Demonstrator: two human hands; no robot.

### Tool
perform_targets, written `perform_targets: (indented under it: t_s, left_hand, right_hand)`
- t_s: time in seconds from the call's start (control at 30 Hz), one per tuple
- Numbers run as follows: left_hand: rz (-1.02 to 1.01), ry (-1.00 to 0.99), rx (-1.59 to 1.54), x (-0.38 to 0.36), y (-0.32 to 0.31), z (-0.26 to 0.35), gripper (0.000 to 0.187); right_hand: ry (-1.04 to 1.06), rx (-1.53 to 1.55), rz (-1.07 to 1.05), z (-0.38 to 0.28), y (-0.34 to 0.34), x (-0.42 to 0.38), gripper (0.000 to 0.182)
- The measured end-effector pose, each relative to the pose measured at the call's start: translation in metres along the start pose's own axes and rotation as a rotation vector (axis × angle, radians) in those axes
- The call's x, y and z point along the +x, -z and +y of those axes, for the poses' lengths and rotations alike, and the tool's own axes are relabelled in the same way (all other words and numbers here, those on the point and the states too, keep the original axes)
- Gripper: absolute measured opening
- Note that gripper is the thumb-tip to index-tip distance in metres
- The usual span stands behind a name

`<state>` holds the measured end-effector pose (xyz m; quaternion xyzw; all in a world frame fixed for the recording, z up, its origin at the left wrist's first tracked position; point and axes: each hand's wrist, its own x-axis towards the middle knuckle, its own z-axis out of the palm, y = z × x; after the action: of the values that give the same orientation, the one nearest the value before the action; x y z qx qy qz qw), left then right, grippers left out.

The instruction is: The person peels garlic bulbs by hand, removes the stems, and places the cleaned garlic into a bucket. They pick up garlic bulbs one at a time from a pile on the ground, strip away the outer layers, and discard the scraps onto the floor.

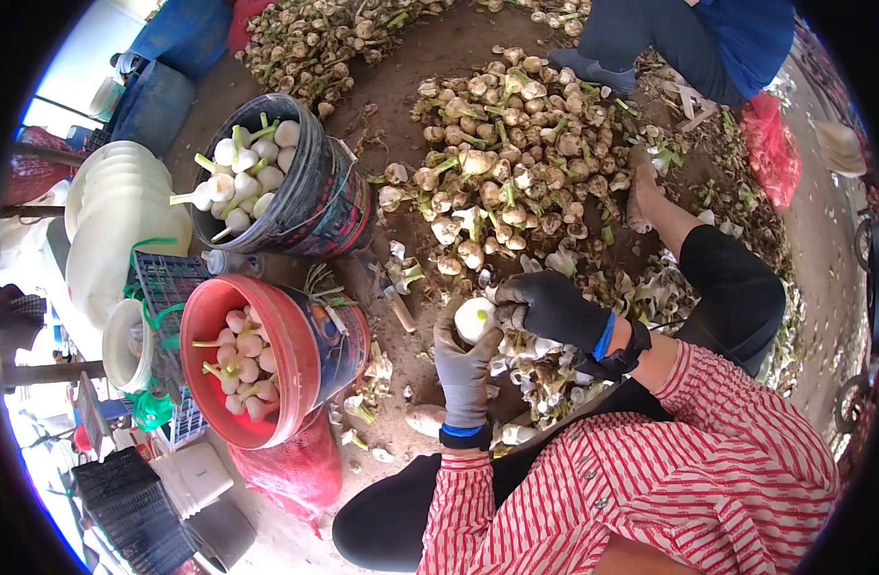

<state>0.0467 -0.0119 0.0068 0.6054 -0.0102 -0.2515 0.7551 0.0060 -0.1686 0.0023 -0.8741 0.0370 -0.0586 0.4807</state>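
Observation:
My left hand (464, 369), in a grey glove, is closed around a peeled white garlic bulb (476, 320) with a green cut stem end facing up. My right hand (552, 305), in a darker glove, has its curled fingers pressed against the right side of the same bulb; the fingertips are partly hidden. Just beyond my hands lies a large heap of unpeeled garlic bulbs (516, 153) with dirty skins and short green stems. Loose peeled skins (545, 379) lie beneath my hands. A short wooden-handled tool (398, 309) rests on the ground left of the bulb.
A black bucket (310, 216) and a red bucket (296, 374), both tilted, hold cleaned bulbs at the left. A red mesh sack (286, 470) lies below them. Crates (133, 508) stand far left. Another person's leg (640, 43) is at the top right, near a pink bag (771, 149).

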Motion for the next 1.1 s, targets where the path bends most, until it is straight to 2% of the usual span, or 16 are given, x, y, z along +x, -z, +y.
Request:
perform_targets:
  t_s: [0.07,0.27,0.33,0.37,0.43,0.47,0.57,0.63,0.7,0.73,0.87,0.9,0.97,1.0,1.03,1.1]
  left_hand:
    - [0.008,-0.023,0.042,-0.001,0.002,0.0,0.058]
    - [-0.049,0.111,0.049,-0.003,0.011,-0.001,0.06]
    - [-0.218,0.144,-0.382,-0.001,0.022,-0.016,0.064]
    - [-0.219,0.145,-0.38,-0.001,0.022,-0.018,0.064]
    - [-0.309,0.184,-0.468,-0.001,0.015,-0.015,0.072]
    - [-0.296,0.149,-0.45,-0.001,0.014,-0.011,0.076]
    - [-0.26,0.117,-0.234,0.002,0.019,-0.01,0.072]
    - [-0.365,0.047,-0.219,0.007,0.019,-0.016,0.065]
    - [-0.29,-0.013,0.087,0.004,0.02,-0.015,0.061]
    - [-0.284,-0.014,0.089,0.003,0.02,-0.013,0.061]
    - [-0.141,0.113,-0.097,0.003,0.026,-0.021,0.048]
    - [-0.138,0.112,-0.098,0.005,0.023,-0.021,0.048]
    - [-0.018,0.173,-0.443,0.008,0.017,-0.021,0.04]
    - [0.126,0.368,-0.679,0.012,0.025,-0.031,0.035]
    - [0.132,0.362,-0.684,0.013,0.035,-0.038,0.035]
    - [-0.192,0.318,-0.889,0.011,0.052,-0.045,0.032]
  right_hand:
    - [0.024,-0.027,0.017,0.001,-0.003,0.001,0.023]
    - [0.172,-0.28,-0.018,-0.002,-0.001,0.005,0.011]
    - [0.135,-0.243,0.022,0.002,-0.002,0.009,0.011]
    - [0.135,-0.241,0.024,0.007,-0.003,0.01,0.011]
    - [-0.116,0.086,-0.026,0.029,-0.006,0.014,0.009]
    - [-0.314,0.57,-0.055,0.033,-0.012,0.012,0.009]
    - [-0.291,0.794,-0.221,0.012,0.005,0.011,0.016]
    - [-0.306,0.642,-0.211,-0.007,0.011,0.007,0.014]
    - [-0.312,0.986,-0.078,0.018,-0.007,0.004,0.015]
    - [-0.309,0.811,-0.068,0.021,-0.008,0.008,0.02]
    - [-0.321,0.85,0.038,0.018,-0.02,-0.002,0.025]
    - [-0.298,1.017,0.009,0.011,-0.019,-0.005,0.025]
    - [-0.247,1.352,-0.053,0.001,-0.02,-0.009,0.029]
    - [-0.055,1.511,-0.104,0.0,-0.021,-0.007,0.036]
    - [-0.055,1.511,-0.115,-0.003,-0.014,-0.003,0.036]
    - [-0.041,1.731,-0.37,-0.016,0.01,0.0,0.031]
